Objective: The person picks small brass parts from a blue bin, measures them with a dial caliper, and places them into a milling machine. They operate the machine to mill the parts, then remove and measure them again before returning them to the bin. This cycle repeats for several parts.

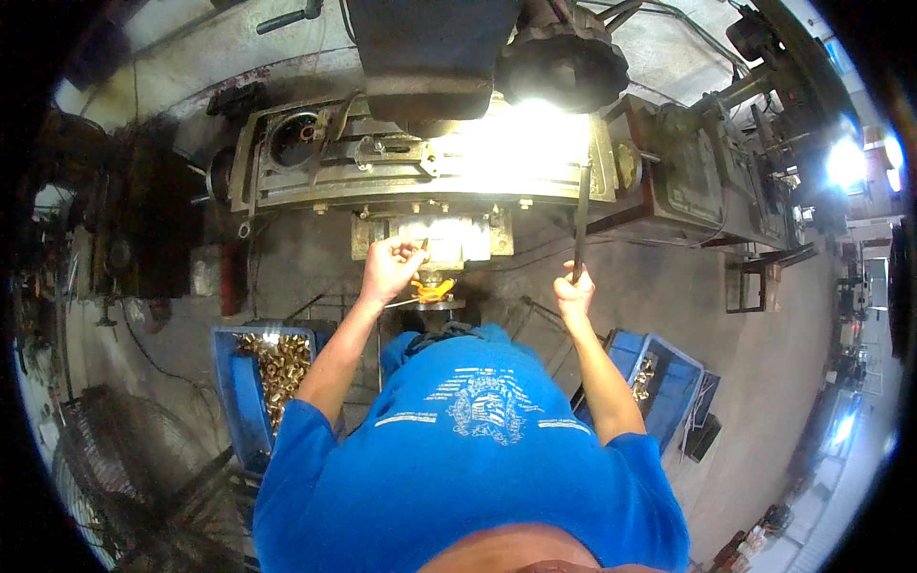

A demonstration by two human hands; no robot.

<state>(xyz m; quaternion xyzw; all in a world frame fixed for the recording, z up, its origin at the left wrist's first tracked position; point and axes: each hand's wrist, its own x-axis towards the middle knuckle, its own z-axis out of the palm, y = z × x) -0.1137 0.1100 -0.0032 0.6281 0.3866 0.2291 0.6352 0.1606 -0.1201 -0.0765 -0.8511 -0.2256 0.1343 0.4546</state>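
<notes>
My left hand (390,267) is closed around a small part right at the front of the machine (420,181), just above a yellow-orange fitting (432,289); what it grips is too small to make out. My right hand (573,291) is shut on the lower end of a long dark lever (581,224) that rises to the machine's table. A bright lamp glare washes out the middle of the machine.
A blue crate (239,401) with several brass fittings (279,368) stands at my left. Another blue crate (673,382) with brass parts sits at my right. A fan guard (134,487) is at lower left. Concrete floor and more machinery (726,172) lie to the right.
</notes>
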